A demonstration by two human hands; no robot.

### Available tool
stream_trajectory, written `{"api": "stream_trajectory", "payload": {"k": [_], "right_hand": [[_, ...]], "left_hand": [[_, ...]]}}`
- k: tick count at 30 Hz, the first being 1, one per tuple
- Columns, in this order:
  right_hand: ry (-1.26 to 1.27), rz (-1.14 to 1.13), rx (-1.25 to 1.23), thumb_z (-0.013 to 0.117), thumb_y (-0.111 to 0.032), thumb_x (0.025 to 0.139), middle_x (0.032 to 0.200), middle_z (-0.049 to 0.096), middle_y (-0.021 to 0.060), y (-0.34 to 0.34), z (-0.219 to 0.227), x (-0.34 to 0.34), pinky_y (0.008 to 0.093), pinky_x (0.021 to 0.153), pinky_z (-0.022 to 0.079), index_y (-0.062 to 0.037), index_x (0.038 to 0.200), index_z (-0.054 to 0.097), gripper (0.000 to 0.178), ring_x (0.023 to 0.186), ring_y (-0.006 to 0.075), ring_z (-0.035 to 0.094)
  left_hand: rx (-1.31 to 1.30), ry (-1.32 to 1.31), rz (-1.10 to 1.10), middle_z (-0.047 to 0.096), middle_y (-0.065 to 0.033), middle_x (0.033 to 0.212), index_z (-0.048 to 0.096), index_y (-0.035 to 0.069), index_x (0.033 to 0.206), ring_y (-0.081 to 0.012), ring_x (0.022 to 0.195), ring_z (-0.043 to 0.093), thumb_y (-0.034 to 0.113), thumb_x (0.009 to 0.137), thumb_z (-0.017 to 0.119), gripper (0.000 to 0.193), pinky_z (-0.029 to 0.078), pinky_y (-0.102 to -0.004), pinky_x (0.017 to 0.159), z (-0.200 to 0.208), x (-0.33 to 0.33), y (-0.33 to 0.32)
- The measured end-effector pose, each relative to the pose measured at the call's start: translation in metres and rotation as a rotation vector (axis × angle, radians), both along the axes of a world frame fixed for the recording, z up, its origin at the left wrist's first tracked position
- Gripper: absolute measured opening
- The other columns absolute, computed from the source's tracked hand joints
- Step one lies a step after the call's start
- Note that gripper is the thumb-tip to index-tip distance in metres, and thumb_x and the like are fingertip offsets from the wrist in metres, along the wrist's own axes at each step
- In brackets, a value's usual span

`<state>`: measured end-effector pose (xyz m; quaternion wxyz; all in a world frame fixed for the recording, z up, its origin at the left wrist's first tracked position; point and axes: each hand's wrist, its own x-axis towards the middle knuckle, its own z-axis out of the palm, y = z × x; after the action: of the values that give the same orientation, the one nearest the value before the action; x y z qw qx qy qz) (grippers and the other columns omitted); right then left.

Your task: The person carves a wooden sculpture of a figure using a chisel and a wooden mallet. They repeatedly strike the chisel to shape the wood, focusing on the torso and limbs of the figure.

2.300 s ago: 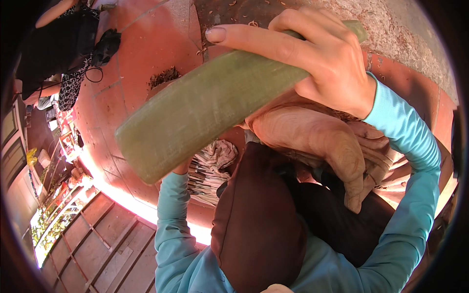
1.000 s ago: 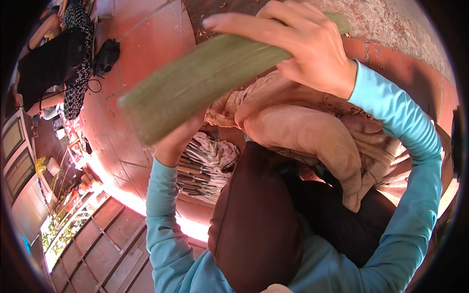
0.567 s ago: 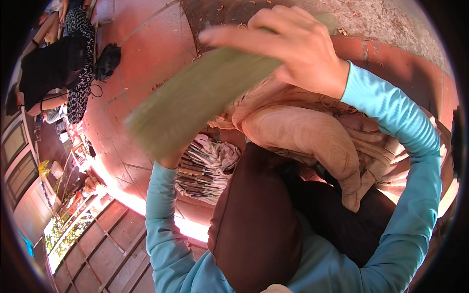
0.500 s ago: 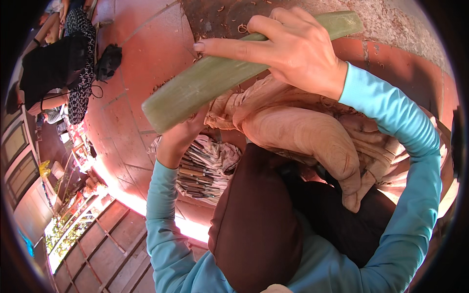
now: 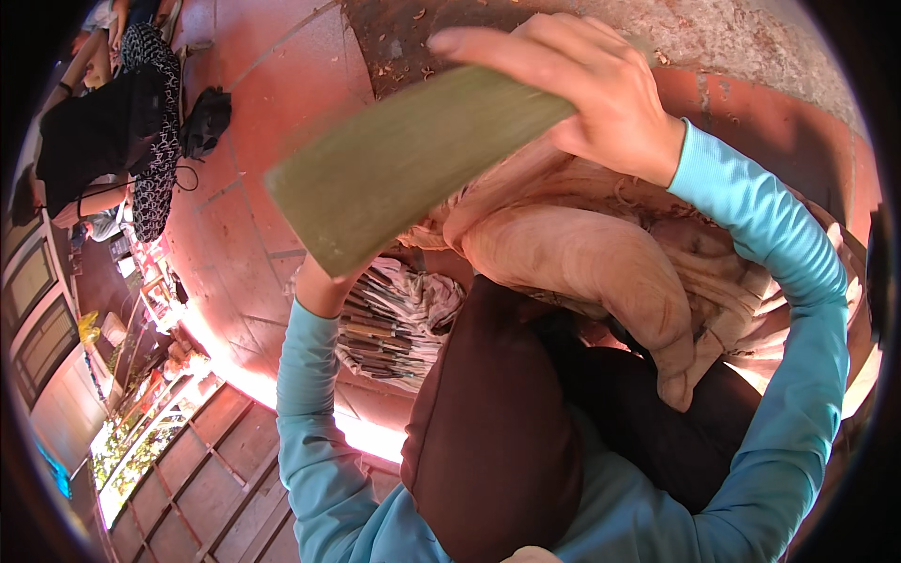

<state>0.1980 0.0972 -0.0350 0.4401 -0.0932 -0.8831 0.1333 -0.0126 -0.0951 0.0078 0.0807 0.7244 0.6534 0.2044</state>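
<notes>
My right hand (image 5: 601,103) was clamped on the broad green bar (image 5: 404,159), near its upper right end, with one finger (image 5: 493,52) stretched out past its upper edge. The bar slanted down to the left in front of me, blurred along its length. Its wide lower end hid most of my left hand (image 5: 330,289), so I could not tell whether those fingers were together or apart. Below the bar, against my legs (image 5: 493,422), lay a large wooden carving (image 5: 582,253) with a smooth, curved limb-like form. Just left of my knee, many slim tools (image 5: 380,328) lay side by side on a crumpled pale cloth (image 5: 439,296). Beyond spread the red tiled floor (image 5: 221,244), with a person in black (image 5: 99,136) well apart at upper left, beside a black bag (image 5: 206,122).
</notes>
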Motion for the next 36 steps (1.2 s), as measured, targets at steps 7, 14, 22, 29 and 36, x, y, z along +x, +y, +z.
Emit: {"api": "stream_trajectory", "payload": {"k": [7, 14, 22, 29, 36], "right_hand": [[-0.045, -0.021, 0.033, 0.061, -0.012, 0.071, 0.066, 0.038, 0.0001, 0.004, 0.006, 0.005, 0.0288, 0.051, 0.032, -0.0259, 0.135, 0.050, 0.067, 0.054, 0.0138, 0.036], [-0.303, -0.019, -0.012, 0.061, -0.010, 0.070, 0.067, 0.038, 0.0002, 0.005, 0.025, 0.017, 0.0297, 0.051, 0.031, -0.0270, 0.139, 0.045, 0.073, 0.055, 0.0140, 0.037], [-0.282, -0.021, 0.017, 0.061, -0.009, 0.069, 0.069, 0.041, -0.0006, 0.006, 0.029, 0.014, 0.0296, 0.053, 0.034, -0.0234, 0.139, 0.045, 0.074, 0.056, 0.0132, 0.040], [-0.380, -0.019, 0.031, 0.061, -0.009, 0.068, 0.068, 0.040, -0.0006, 0.004, 0.033, 0.013, 0.0294, 0.053, 0.034, -0.0242, 0.140, 0.044, 0.075, 0.056, 0.0130, 0.039], [-0.355, 0.024, 0.040, 0.060, -0.010, 0.070, 0.067, 0.038, -0.0010, 0.004, 0.033, 0.012, 0.0290, 0.052, 0.033, -0.0258, 0.140, 0.043, 0.074, 0.055, 0.0126, 0.036]], "left_hand": [[-0.117, -0.056, 0.068, 0.069, -0.0089, 0.086, 0.066, -0.001, 0.097, -0.0159, 0.075, 0.068, 0.005, 0.081, 0.069, 0.017, 0.053, -0.0261, 0.066, 0.004, 0.010, 0.011], [-0.212, -0.026, 0.115, 0.069, -0.0090, 0.090, 0.064, -0.002, 0.097, -0.0167, 0.079, 0.069, 0.002, 0.081, 0.069, 0.018, 0.056, -0.0275, 0.071, 0.014, 0.021, 0.019], [-0.237, -0.063, 0.122, 0.069, -0.0080, 0.087, 0.062, -0.001, 0.098, -0.0164, 0.080, 0.069, 0.004, 0.080, 0.070, 0.020, 0.055, -0.0274, 0.072, 0.015, 0.020, 0.021], [-0.211, -0.060, 0.133, 0.070, -0.0081, 0.088, 0.065, 0.001, 0.098, -0.0170, 0.080, 0.069, 0.006, 0.080, 0.071, 0.020, 0.054, -0.0284, 0.070, 0.014, 0.017, 0.019], [-0.182, -0.062, 0.102, 0.070, -0.0089, 0.089, 0.068, 0.002, 0.096, -0.0160, 0.078, 0.068, 0.009, 0.080, 0.071, 0.018, 0.053, -0.0279, 0.070, 0.010, 0.016, 0.017]]}}
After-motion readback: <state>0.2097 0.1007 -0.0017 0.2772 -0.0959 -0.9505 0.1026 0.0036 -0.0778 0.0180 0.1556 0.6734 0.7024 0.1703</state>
